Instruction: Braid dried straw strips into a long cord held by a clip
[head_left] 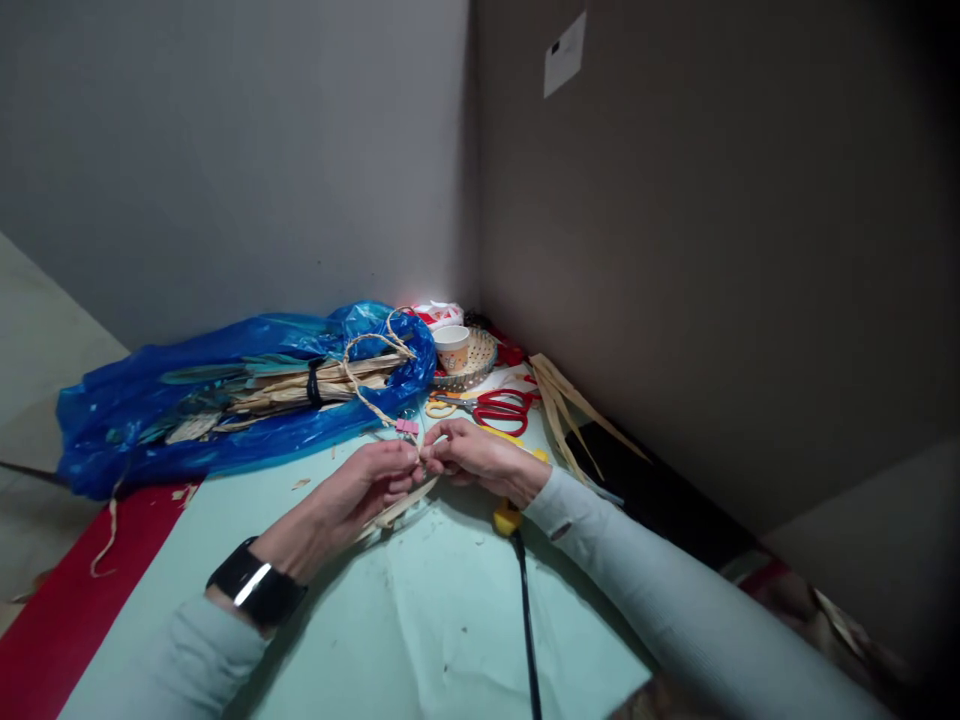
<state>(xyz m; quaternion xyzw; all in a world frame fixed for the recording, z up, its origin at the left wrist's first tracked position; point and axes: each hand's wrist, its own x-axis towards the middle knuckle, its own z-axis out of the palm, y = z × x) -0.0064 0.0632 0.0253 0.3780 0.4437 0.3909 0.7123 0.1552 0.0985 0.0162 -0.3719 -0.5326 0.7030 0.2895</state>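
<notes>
Over the pale green table covering, my left hand (382, 485) and my right hand (469, 455) meet, fingertips touching. Both pinch the end of a twisted straw-coloured cord (369, 402), which looks made of dried husk. A pink clip (406, 427) grips the cord just beyond my fingers, and from there it loops back over the husk bundle. Loose husk strips (401, 508) trail out below my left hand. The exact spot where the strands cross is hidden by my fingers.
A blue plastic bag (255, 345) holds a tied bundle of dried husks (281, 390) at the left. Red-handled scissors (502, 408), a paper cup (451, 350) on a woven tray (480, 362) and husk strips (559, 400) lie near the wall corner. A yellow tool (507, 518) with a black cable is beside my right wrist.
</notes>
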